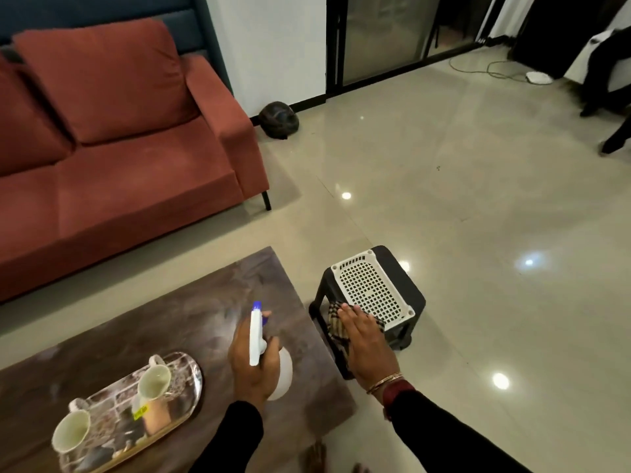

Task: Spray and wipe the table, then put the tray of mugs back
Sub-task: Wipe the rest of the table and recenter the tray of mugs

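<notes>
My left grip is curled round a white spray bottle, with one finger at the blue trigger. I hold it above the near right part of the dark marbled tabletop, its blue nozzle pointing away from me over the surface.

My right grip lies flat with the fingers straight. It holds nothing, but presses down on a checked cloth. The cloth is draped over the near edge of a small black plastic stool with a white perforated top. The stool stands on the tiled floor just beside the tabletop's right end. Thin bangles sit on my right wrist.

The mirrored oval tray rests on the tabletop at my near left. It carries two pale mugs, one mug towards the far end and another mug at the near end.

A rust-red sofa stands beyond the tabletop.
</notes>
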